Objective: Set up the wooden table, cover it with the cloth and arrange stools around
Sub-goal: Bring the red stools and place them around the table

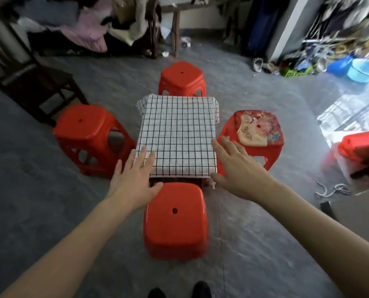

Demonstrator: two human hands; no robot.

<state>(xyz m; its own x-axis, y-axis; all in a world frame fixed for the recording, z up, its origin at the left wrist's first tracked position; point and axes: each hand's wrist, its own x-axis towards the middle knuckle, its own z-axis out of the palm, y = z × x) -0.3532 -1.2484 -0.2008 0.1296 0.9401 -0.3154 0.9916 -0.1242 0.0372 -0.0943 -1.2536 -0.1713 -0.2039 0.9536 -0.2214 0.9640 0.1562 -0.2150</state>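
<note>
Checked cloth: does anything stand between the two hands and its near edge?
Nothing visible does. The left hand and right hand, both open, reach over the near red stool, which sits lower, to the checked cloth at its near corners.

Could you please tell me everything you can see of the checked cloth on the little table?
The checked cloth is white with a thin black grid and looks like light woven fabric. It lies flat and smooth over the whole top of the small table, hanging a little way down the edges, with loose corners drooping at the far side. The left hand is open over its near left corner; actual contact is unclear. Four red stools surround it.
</note>
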